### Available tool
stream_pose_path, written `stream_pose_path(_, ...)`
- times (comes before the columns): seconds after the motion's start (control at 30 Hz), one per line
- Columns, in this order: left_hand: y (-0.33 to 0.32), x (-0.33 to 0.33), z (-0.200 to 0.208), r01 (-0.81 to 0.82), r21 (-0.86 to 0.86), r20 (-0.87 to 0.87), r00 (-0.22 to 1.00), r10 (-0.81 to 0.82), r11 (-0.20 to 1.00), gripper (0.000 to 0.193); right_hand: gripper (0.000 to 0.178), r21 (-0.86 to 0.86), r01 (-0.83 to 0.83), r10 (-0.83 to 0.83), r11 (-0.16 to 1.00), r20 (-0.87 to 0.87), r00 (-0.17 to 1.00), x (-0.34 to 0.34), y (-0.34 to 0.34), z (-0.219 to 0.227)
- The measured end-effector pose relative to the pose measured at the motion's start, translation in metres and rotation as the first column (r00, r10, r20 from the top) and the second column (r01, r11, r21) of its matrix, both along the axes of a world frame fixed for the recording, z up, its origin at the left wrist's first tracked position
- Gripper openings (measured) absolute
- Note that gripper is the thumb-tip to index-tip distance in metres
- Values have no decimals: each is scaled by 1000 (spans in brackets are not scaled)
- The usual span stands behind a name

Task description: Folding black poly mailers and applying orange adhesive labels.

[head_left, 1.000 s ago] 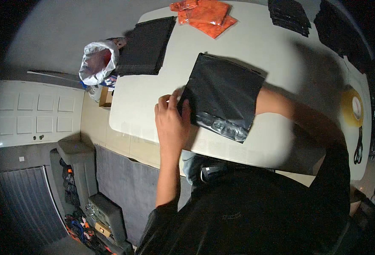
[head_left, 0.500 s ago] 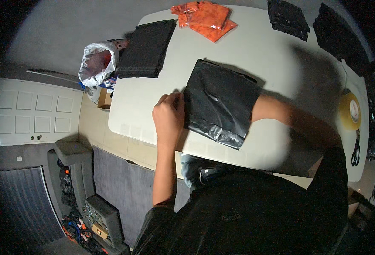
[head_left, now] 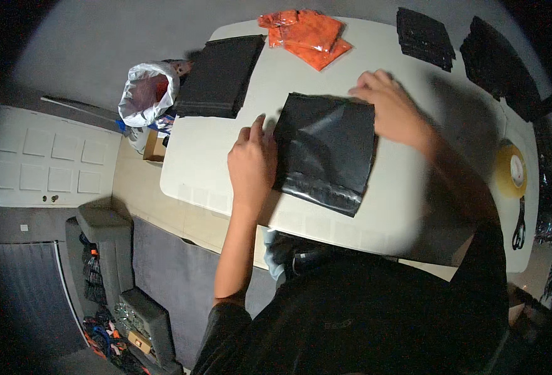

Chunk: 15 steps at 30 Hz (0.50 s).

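Observation:
A flat black plastic mailing bag [head_left: 323, 147] lies on the white table [head_left: 226, 165] in front of me, its shiny flap strip along the near edge. Beside the bag's left edge is my left hand [head_left: 253, 156], its index finger stretched out and its other fingers partly bent; the thumb is hidden. My right hand [head_left: 391, 106] hovers at the far right corner of the bag, fingers loosely bent and apart, slightly blurred. Neither hand visibly grips the bag.
A stack of black bags [head_left: 222, 75] sits far left, beside a white-lined bin [head_left: 147, 94]. Orange items in clear packets [head_left: 307, 34] lie at the back. More black stacks [head_left: 425, 39] stand far right. Tape [head_left: 511, 170] and scissors [head_left: 519, 228] are at the right edge.
My right hand has come out from under or behind the bag's right side and moved to its far corner. The bag now lies flatter, and my left hand's index finger has straightened.

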State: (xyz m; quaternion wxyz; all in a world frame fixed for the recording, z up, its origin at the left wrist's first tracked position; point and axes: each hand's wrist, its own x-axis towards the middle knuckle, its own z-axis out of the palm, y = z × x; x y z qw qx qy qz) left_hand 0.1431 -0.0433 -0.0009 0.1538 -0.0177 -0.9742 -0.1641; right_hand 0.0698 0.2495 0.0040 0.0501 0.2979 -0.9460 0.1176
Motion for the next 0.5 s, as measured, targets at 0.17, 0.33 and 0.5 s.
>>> stream_pose_path(0.17, 30, 15, -13, 397, 68, -131, 913, -386, 915, 47, 33, -452, -161, 42, 877, -262, 964, 2, -35, 25)
stream_pose_path(0.33, 26, 12, -56, 485, -9, -50, 873, -484, 875, 56, 47, -448, -457, 496, 769, -34, 868, 32, -110, -15)
stream_pose_path(0.5, 39, 12, -48, 394, -175, 32, 918, -395, 902, 62, 71, -390, -381, 452, 839, 106, 886, 16, -102, -48)
